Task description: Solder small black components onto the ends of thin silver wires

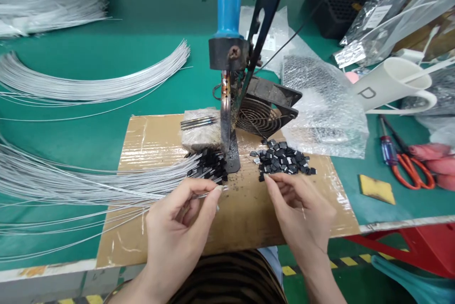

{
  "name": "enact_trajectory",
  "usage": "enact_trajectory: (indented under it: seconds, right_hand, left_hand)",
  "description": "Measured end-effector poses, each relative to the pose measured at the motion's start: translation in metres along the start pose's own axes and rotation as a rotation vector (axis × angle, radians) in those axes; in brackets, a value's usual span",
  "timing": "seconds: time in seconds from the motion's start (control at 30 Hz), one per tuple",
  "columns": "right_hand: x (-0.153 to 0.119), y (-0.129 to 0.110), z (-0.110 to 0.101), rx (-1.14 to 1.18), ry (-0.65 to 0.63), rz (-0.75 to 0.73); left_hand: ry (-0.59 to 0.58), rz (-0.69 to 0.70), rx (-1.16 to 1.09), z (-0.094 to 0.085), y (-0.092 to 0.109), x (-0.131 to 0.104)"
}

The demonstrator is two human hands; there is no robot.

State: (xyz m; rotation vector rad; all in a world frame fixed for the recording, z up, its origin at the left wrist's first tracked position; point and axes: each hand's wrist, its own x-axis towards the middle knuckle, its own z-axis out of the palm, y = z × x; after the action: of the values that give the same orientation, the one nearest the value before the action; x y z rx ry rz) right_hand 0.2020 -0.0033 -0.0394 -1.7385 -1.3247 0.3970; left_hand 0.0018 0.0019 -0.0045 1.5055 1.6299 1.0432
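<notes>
My left hand [183, 228] is closed in a pinch, with the end of a thin grey wire [203, 195] between thumb and forefinger. Beside it, a bundle of such wires [142, 183] runs in from the left, and black pieces [208, 164] cluster at the wire ends. My right hand [304, 207] has thumb and forefinger pressed together at the near edge of a pile of small black connector pieces [282, 159]. What sits between those fingertips is too small to make out. Between the hands, a soldering iron [228, 14] hangs tip-down from a stand.
Cardboard [245, 218] covers the front of the green bench. Behind the iron stands a black fan [266, 107]; metal tips lie on a wrapped block [201, 135]. At right are bubble wrap [323, 105], a white mug [391, 86], orange-handled scissors [414, 171] and a yellow sponge [377, 189].
</notes>
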Motion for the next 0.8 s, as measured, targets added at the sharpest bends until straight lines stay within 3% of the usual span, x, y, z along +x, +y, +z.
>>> enact_trajectory:
  seconds: [0.13, 0.37, 0.5, 0.67, 0.8]
  right_hand:
    - [0.002, 0.012, 0.003, -0.292, -0.045, -0.291]
    - [0.0, 0.01, 0.005, -0.296, -0.066, -0.355]
    - [-0.005, 0.002, 0.004, -0.029, -0.058, -0.169]
    - [-0.006, -0.026, 0.003, 0.36, -0.112, 0.232]
    - [0.0, -0.04, 0.004, 0.529, -0.198, 0.254]
  left_hand:
    - [0.005, 0.025, 0.009, -0.001, 0.001, 0.001]
    - [-0.022, 0.047, 0.034, -0.002, -0.001, 0.002]
    - [-0.034, 0.058, 0.062, -0.004, -0.002, 0.001]
    - [-0.035, 0.045, 0.097, -0.005, 0.002, 0.002]
    - [-0.054, 0.009, 0.111, -0.007, 0.004, 0.003]
